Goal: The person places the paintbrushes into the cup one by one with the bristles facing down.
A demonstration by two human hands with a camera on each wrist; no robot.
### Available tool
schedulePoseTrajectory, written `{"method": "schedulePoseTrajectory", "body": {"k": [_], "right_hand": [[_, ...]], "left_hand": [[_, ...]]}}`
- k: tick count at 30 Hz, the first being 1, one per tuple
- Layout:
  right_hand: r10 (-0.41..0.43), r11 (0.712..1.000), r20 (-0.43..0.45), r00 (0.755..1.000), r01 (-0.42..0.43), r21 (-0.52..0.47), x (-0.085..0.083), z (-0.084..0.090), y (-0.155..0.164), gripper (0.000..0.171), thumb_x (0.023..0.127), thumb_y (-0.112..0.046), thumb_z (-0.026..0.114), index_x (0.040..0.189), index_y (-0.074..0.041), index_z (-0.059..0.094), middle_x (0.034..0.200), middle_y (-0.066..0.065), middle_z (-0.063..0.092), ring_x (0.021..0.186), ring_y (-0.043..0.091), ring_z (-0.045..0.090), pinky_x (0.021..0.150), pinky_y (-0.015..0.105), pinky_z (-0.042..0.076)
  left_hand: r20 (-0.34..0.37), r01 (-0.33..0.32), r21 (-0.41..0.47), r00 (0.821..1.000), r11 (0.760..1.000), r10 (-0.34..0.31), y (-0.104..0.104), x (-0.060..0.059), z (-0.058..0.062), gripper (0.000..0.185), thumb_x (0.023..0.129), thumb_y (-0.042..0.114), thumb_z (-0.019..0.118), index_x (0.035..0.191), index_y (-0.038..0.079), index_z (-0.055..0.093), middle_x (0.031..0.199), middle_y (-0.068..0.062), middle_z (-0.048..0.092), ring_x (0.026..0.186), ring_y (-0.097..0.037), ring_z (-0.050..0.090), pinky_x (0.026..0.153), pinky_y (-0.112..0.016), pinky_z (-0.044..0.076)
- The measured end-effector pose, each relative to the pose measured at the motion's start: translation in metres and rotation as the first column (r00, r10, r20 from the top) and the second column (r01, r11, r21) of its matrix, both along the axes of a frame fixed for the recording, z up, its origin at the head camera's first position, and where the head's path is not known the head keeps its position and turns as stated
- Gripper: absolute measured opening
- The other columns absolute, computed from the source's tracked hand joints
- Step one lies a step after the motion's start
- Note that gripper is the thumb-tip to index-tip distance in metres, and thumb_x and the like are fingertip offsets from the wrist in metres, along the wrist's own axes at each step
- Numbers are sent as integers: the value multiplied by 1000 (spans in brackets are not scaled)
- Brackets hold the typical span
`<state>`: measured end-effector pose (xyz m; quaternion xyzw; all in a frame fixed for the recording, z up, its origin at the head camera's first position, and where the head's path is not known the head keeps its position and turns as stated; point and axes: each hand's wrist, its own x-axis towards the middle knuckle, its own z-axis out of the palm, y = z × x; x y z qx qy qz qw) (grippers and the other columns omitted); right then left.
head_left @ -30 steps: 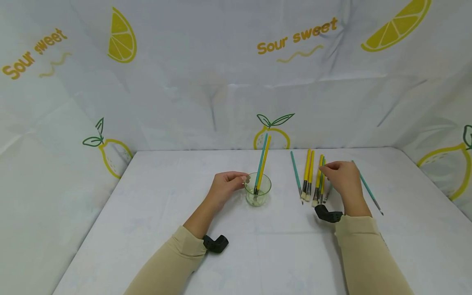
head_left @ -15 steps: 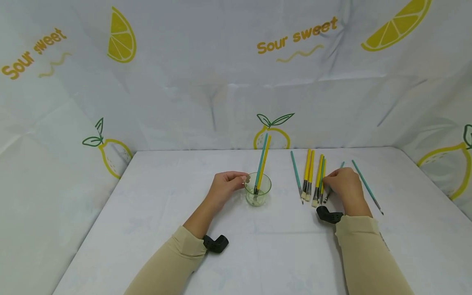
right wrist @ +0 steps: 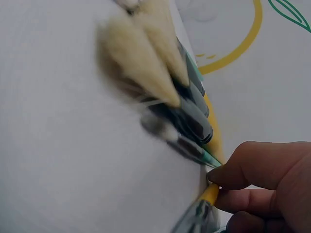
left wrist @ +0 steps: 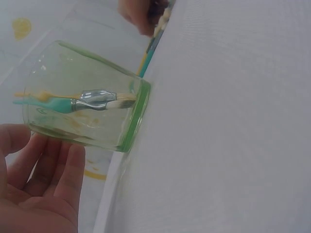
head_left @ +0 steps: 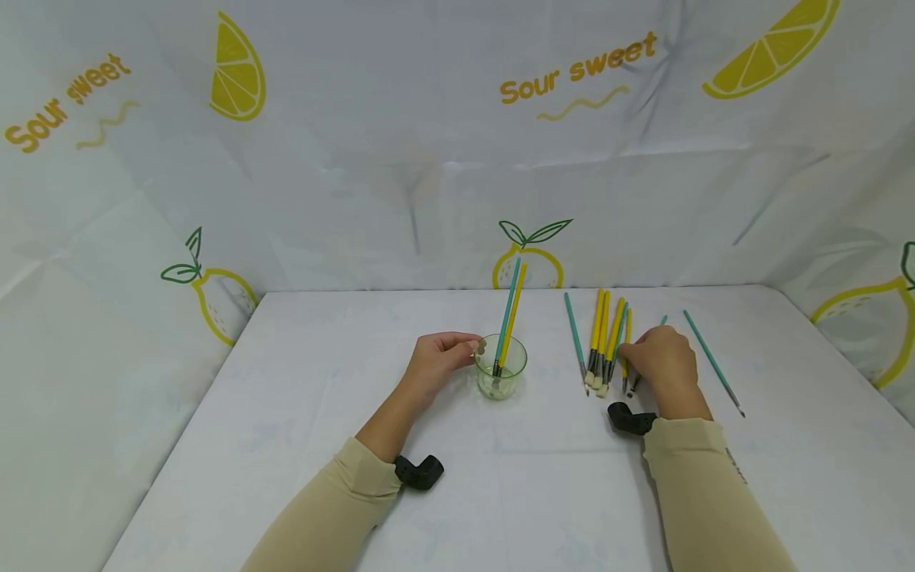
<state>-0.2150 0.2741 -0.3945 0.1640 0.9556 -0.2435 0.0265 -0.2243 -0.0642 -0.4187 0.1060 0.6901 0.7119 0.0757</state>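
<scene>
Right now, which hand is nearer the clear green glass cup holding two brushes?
Left. The left hand touches the clear green glass cup at its side; the right hand is well off to its right, pinching a yellow-handled brush.

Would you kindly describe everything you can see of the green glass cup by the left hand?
The cup is a short tumbler of clear, green-tinted glass with a thicker green base. It stands upright on the white table, near the middle. Two brushes stand in it, bristles down, one teal and one yellow, their handles leaning up over the far rim. The left hand rests against its left side, fingertips at the rim. The wrist view shows pale bristles at the bottom; no liquid is discernible.
</scene>
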Motion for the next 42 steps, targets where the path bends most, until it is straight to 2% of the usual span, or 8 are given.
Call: {"method": "schedulePoseTrajectory", "body": {"k": [11, 14, 19, 22, 29, 35, 38, 42], "right_hand": [[-70, 996, -61, 996, 66, -58, -5, 0, -5, 47, 91, -34, 56, 105, 9, 69, 94, 24, 69, 70, 27, 61, 50, 29, 48], [-86, 991, -115, 990, 74, -108, -5, 2, -7, 48, 93, -36, 56, 108, 8, 69, 97, 23, 70, 74, 28, 62, 53, 29, 48], [-123, 965, -188, 974, 73, -253, -5, 6, -10, 42, 92, -33, 55, 108, 3, 69, 82, 12, 71, 67, 19, 66, 57, 27, 51], [-146, 940, -205, 968, 72, -333, -6, 10, -13, 40, 92, -32, 55, 111, 1, 67, 89, 12, 71, 65, 13, 66, 62, 27, 56], [-178, 871, -274, 945, 22, -491, -7, 17, -22, 41, 93, -28, 56, 121, 2, 62, 111, 17, 65, 70, 6, 68, 68, 19, 59], [-169, 804, -402, 900, -111, -585, -4, 34, -41, 36, 91, -19, 62, 117, 6, 63, 89, -5, 67, 69, 7, 67, 67, 18, 59], [-152, 746, -455, 877, -200, -635, 0, 46, -56, 27, 91, -14, 64, 110, 5, 64, 81, -11, 68, 69, 7, 67, 66, 18, 59], [-134, 645, -528, 839, -331, -689, 7, 58, -77, 16, 90, -8, 65, 102, 2, 66, 80, -5, 72, 69, 10, 69, 66, 20, 60]], "left_hand": [[50, -20, -9, 999, 1000, 20, -1, 1, 3, 26, 94, 13, 64, 111, -5, 71, 113, -18, 71, 103, -20, 68, 90, -31, 58], [54, -19, -5, 998, 1000, 19, -2, 1, 3, 26, 94, 13, 65, 112, -5, 71, 114, -19, 71, 104, -21, 68, 91, -31, 58], [62, -19, 5, 998, 1000, 18, -3, 1, 2, 25, 94, 12, 65, 111, -5, 71, 112, -18, 71, 102, -19, 68, 91, -31, 58], [62, -20, 2, 998, 1000, 20, -3, 2, 4, 25, 94, 12, 64, 110, -5, 71, 112, -18, 72, 102, -19, 68, 91, -31, 58], [68, -30, -1, 997, 1000, 30, -4, 3, 5, 27, 95, 12, 63, 113, -7, 70, 115, -20, 70, 105, -23, 68, 91, -32, 58], [63, -17, -12, 998, 1000, 17, -5, 3, 9, 25, 94, 12, 64, 110, -5, 71, 111, -17, 72, 103, -20, 68, 91, -32, 58], [74, 7, -16, 997, 1000, -6, -5, 1, 9, 26, 94, 10, 62, 112, -7, 70, 114, -20, 71, 106, -24, 67, 91, -31, 58], [83, 19, -14, 996, 1000, -18, -2, -4, 4, 27, 95, 9, 62, 114, -8, 69, 115, -20, 70, 105, -22, 68, 90, -31, 58]]}}
